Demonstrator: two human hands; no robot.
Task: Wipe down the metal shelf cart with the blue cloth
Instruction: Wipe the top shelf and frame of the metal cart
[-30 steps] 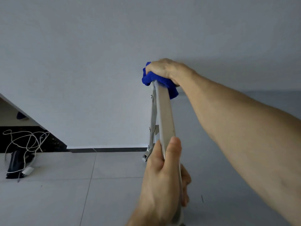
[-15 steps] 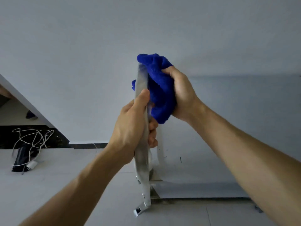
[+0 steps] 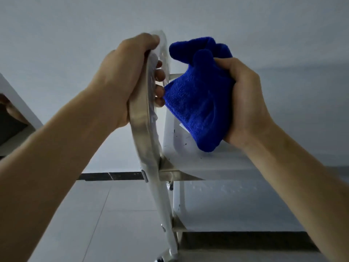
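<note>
Left hand clamped round the cart post; right hand bunching the blue cloth just beside it, above the shelf. Best pressed flat against the metal, drawn downward in overlapping strokes.

The blue cloth looks like fuzzy, matt terry, while the metal shelf cart shows smooth, dull-sheened steel.
</note>
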